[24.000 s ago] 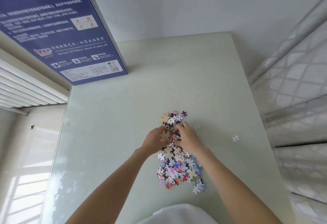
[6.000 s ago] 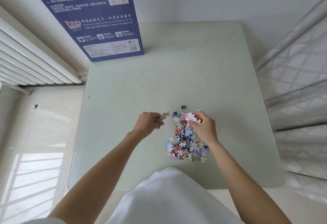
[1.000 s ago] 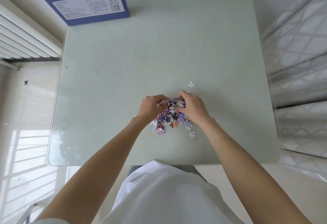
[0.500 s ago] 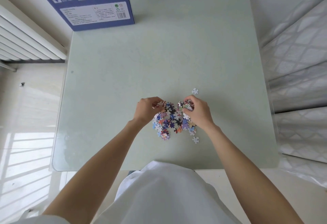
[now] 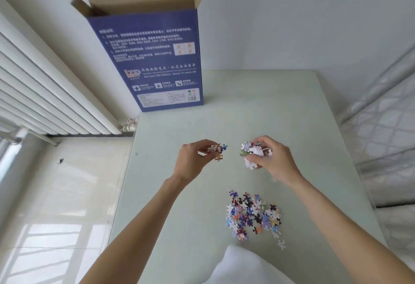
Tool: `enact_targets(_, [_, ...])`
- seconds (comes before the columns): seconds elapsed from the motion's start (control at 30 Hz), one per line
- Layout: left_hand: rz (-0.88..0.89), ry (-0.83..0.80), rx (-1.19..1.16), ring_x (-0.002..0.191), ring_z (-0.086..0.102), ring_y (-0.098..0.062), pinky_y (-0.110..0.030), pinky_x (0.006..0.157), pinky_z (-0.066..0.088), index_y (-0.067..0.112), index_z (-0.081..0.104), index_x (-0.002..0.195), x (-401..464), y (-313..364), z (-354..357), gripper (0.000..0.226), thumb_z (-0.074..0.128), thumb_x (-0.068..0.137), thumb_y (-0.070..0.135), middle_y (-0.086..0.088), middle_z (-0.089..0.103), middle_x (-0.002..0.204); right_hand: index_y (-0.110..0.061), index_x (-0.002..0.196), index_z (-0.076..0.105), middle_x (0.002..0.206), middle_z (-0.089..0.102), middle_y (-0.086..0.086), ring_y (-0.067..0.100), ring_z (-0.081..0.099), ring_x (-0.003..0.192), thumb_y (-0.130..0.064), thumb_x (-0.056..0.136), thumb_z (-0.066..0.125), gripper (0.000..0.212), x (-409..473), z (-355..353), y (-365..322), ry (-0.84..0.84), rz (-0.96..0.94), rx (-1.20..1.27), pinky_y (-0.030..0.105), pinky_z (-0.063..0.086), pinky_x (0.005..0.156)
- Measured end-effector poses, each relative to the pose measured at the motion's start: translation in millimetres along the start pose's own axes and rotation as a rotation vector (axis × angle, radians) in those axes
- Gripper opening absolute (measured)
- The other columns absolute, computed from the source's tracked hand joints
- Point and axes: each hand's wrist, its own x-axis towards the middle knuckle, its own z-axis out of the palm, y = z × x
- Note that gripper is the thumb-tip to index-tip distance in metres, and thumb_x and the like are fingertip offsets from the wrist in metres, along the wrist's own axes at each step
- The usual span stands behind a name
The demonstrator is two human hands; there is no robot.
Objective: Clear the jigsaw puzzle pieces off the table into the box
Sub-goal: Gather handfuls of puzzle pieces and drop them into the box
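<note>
A tall blue puzzle box stands upright at the table's far left corner, its brown top flaps open. My left hand is raised above the table and grips a small bunch of puzzle pieces. My right hand is level with it, about a hand's width to the right, holding a larger clump of pieces. A pile of colourful loose pieces lies on the pale green table near its front edge, below my right hand. One stray white piece lies just in front of the pile.
A white radiator runs along the wall on the left, beside the table's left edge. A quilted white mattress borders the table on the right. The wall stands close behind the box. My white shirt fills the bottom.
Both hands have lifted off the pile with pieces in them and moved forward, away from me. My head has tilted up, so the whole box with its open top now shows.
</note>
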Motion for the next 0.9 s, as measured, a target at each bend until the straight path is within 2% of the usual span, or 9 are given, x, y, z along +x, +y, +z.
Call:
enact_targets(0.13, [0.15,0.147,0.037,0.073,0.061,0.007,-0.006,0.065,0.045,0.018,0.071,0.096,54,30,-80,0.016,0.072,0.08,0.015,0.009,0.069,0.083,-0.013,0.096,0.065,0.086,0.066,0.008,0.011,0.059,0.063,-0.008,0.069,0.08,0.031,54,9,-83,-0.002,-0.133,0.067,0.027,0.056,0.055])
enact_targets(0.27, [0.297,0.235,0.166,0.076,0.064,-0.002,-0.008,0.069,0.049,0.014,0.071,0.101,112,60,-159,0.019,0.07,0.082,0.015,0.008,0.069,0.086,-0.014,0.097,0.062,0.077,0.062,-0.006,-0.004,0.057,0.056,-0.005,0.07,0.079,0.033,115,14,-174,-0.016,-0.295,0.035,0.012,0.048,0.05])
enact_targets(0.4, [0.393,0.344,0.225,0.079,0.064,-0.005,-0.011,0.073,0.051,0.015,0.071,0.102,166,83,-221,0.02,0.07,0.082,0.016,0.008,0.068,0.086,-0.016,0.096,0.062,0.082,0.061,0.005,0.012,0.059,0.065,-0.007,0.068,0.081,0.035,179,18,-247,0.003,-0.404,-0.041,0.022,0.056,0.052])
enact_targets(0.47, [0.417,0.399,0.285,0.079,0.064,-0.006,-0.017,0.073,0.052,0.017,0.071,0.1,198,87,-249,0.02,0.071,0.081,0.017,0.009,0.068,0.085,-0.013,0.1,0.064,0.079,0.059,-0.001,0.009,0.057,0.064,-0.008,0.068,0.081,0.037,212,22,-275,0.04,-0.453,-0.102,0.021,0.055,0.05])
enact_targets(0.53, [0.438,0.425,0.395,0.079,0.066,-0.014,-0.029,0.072,0.053,0.02,0.071,0.098,221,84,-265,0.019,0.071,0.08,0.021,0.004,0.071,0.087,-0.008,0.102,0.063,0.077,0.056,-0.004,0.004,0.055,0.059,-0.006,0.07,0.08,0.036,233,27,-293,0.066,-0.492,-0.127,0.013,0.049,0.046])
enact_targets(0.6, [0.402,0.41,0.506,0.082,0.066,-0.021,-0.031,0.069,0.05,0.021,0.072,0.098,238,71,-277,0.018,0.071,0.079,0.02,-0.002,0.072,0.09,-0.01,0.101,0.063,0.078,0.058,-0.003,0.003,0.055,0.06,-0.01,0.071,0.078,0.034,253,35,-302,0.095,-0.553,-0.219,0.008,0.046,0.051])
enact_targets(0.7, [0.285,0.349,0.58,0.085,0.064,-0.027,-0.032,0.07,0.048,0.02,0.072,0.099,248,47,-281,0.019,0.071,0.079,0.019,-0.007,0.072,0.088,-0.015,0.103,0.063,0.087,0.062,-0.001,0.017,0.059,0.075,-0.016,0.072,0.077,0.034,276,47,-303,0.095,-0.648,-0.413,0.024,0.048,0.072])
enact_targets(0.77, [0.253,0.322,0.556,0.083,0.066,-0.027,-0.036,0.074,0.051,0.021,0.072,0.098,250,38,-282,0.019,0.071,0.079,0.022,-0.008,0.072,0.084,-0.015,0.106,0.062,0.09,0.062,0.001,0.02,0.057,0.079,-0.016,0.073,0.076,0.035,286,53,-304,0.049,-0.688,-0.486,0.027,0.045,0.073])
enact_targets(0.9, [0.247,0.311,0.528,0.077,0.065,-0.013,-0.03,0.074,0.052,0.024,0.069,0.1,250,33,-286,0.024,0.074,0.077,0.03,0.003,0.072,0.085,-0.018,0.105,0.063,0.094,0.065,-0.001,0.017,0.057,0.082,-0.018,0.074,0.076,0.034,298,65,-309,-0.053,-0.777,-0.595,0.03,0.045,0.075])
